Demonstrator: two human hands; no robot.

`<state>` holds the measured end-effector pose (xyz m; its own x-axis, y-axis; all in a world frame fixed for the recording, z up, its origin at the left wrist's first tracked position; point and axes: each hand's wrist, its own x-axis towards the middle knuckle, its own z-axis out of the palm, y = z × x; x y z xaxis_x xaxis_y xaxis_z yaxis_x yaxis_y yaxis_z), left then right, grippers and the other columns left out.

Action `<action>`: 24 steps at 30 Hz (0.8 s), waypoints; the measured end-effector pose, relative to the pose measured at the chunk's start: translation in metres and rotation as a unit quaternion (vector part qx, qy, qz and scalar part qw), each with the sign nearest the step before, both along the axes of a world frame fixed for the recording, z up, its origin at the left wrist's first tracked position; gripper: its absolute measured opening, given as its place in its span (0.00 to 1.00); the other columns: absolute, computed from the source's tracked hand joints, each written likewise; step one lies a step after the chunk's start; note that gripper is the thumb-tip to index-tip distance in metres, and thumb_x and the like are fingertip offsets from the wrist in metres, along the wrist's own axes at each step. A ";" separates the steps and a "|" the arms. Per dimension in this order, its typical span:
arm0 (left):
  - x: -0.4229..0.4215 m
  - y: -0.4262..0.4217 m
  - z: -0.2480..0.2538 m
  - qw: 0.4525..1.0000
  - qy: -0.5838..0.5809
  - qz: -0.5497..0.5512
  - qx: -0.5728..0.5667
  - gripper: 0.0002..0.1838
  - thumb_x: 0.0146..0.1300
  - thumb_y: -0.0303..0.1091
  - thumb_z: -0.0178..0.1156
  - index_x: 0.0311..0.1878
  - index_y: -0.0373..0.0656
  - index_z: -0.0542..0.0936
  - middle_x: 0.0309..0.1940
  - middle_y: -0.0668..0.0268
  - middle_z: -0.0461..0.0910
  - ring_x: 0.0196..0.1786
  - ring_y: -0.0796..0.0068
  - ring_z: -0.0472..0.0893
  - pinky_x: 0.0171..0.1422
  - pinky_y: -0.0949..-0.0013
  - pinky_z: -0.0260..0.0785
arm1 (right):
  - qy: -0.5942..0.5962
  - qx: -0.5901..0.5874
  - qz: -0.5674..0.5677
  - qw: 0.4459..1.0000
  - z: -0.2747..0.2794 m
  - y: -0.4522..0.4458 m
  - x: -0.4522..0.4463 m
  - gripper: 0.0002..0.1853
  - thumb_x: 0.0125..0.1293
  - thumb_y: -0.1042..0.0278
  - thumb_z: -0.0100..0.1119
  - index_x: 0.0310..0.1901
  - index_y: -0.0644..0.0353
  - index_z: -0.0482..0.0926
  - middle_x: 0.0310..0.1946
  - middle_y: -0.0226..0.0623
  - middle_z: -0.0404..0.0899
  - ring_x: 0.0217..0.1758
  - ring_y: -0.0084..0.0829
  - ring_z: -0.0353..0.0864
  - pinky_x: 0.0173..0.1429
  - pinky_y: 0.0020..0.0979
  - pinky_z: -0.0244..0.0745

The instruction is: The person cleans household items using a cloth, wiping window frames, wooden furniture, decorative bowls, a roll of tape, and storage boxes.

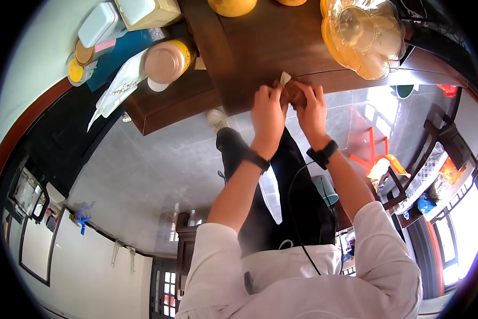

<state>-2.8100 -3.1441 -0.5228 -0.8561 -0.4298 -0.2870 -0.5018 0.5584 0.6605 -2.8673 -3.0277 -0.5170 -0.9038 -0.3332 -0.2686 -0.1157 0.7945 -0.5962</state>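
Note:
Close together at the front edge of the dark wooden table [260, 58] are both hands. My left hand [268, 114] is closed, thumb and fingers pinching the left side of a small brown item [294, 94]. On its other side my right hand [312, 114] is closed too, its fingertips pressed on the same item. A pale, pointed piece [285, 78] sticks up between the fingertips. What the item is cannot be made out, as the fingers cover much of it.
A clear, petal-edged dish [356, 32] stands at the table's back right, with yellow-orange fruit [232, 5] further left. A pink-lidded jar [162, 61], a white packet [121, 87] and boxes stand at left. An orange stool [380, 159] is on the floor at right.

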 end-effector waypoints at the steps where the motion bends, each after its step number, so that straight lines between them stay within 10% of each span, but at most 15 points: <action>1: 0.006 0.005 0.003 1.000 -0.003 0.004 0.004 0.25 0.53 0.27 0.71 0.57 0.46 0.80 0.43 0.64 0.75 0.49 0.58 0.78 0.46 0.58 0.77 | -0.004 -0.004 0.007 1.000 0.000 0.007 0.005 0.27 0.52 0.83 0.63 0.55 0.48 0.81 0.45 0.37 0.74 0.50 0.46 0.78 0.49 0.43 0.78; 24: -0.088 0.024 -0.006 0.999 0.040 0.011 -0.021 0.22 0.51 0.24 0.70 0.52 0.43 0.82 0.42 0.62 0.76 0.49 0.57 0.78 0.47 0.57 0.76 | 0.090 -0.003 -0.034 0.995 -0.017 0.021 -0.073 0.26 0.56 0.80 0.61 0.58 0.50 0.79 0.51 0.45 0.78 0.51 0.52 0.80 0.52 0.45 0.78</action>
